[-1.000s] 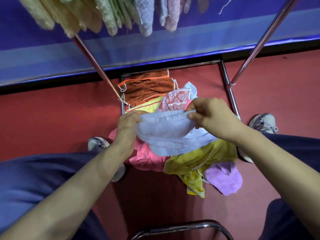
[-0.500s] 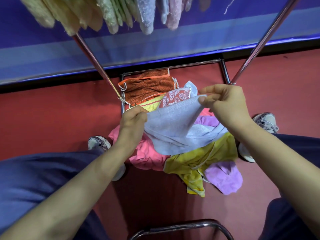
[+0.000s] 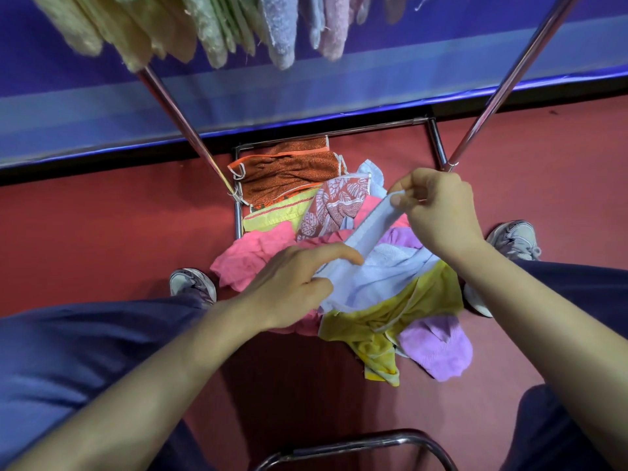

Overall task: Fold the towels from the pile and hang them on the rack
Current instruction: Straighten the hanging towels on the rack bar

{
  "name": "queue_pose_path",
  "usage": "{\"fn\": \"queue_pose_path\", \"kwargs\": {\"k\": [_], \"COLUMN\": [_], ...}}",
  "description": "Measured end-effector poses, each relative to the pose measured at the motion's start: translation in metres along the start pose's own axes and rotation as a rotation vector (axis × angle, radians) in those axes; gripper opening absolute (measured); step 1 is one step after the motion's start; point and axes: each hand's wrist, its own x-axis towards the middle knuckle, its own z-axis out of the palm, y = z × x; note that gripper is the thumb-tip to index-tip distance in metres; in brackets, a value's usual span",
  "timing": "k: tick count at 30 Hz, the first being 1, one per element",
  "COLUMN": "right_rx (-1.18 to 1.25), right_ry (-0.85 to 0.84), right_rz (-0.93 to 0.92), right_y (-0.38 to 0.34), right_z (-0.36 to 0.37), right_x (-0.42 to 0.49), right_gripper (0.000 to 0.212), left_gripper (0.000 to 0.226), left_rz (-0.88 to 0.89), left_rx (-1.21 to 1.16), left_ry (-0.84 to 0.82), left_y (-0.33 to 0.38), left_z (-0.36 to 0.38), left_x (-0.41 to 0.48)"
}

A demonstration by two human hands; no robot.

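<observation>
Pastel towels on a dark red floor (image 3: 102,232).
Plain: pale blue towel (image 3: 380,270), pink towel (image 3: 251,253), yellow towel (image 3: 370,329), lilac towel (image 3: 438,348). Red towel (image 3: 334,205) has a white leaf print; orange-brown towel (image 3: 289,171) seems finely speckled, with orange edging. Hanging towels (image 3: 204,35): cream, green, blue, pink.

A dull red floor (image 3: 102,232) was seen spread out below a black baseboard strip (image 3: 102,168). Directly above the strip, a deep blue wall panel (image 3: 424,35) was crossed by a paler grey-blue band (image 3: 339,86). Well below the strip, a curved chrome tube (image 3: 356,443) was marked by soft glints of light.
</observation>
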Motion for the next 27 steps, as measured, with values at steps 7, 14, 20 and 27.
{"fn": "queue_pose_path", "kwargs": {"k": [7, 14, 20, 27], "right_rx": [0.216, 0.213, 0.195, 0.265], "right_ry": [-0.139, -0.361, -0.359, -0.373], "right_rz": [-0.059, -0.245, -0.246, -0.217], "right_y": [-0.005, -0.012, -0.01, -0.009], "right_z": [0.013, 0.044, 0.049, 0.05], "right_x": [-0.011, -0.045, -0.049, -0.05], "right_gripper": [0.015, 0.02, 0.026, 0.023], "left_gripper": [0.071, 0.068, 0.084, 0.077], "left_rz": [-0.313, -0.332, -0.344, -0.334], "left_rx": [-0.308, -0.571, -0.521, -0.553], "left_ry": [0.113, 0.05, 0.04, 0.024], "left_y": [-0.014, -0.013, -0.019, -0.018], "left_z": [0.002, 0.005, 0.007, 0.006], "left_x": [0.011, 0.014, 0.012, 0.013]}}
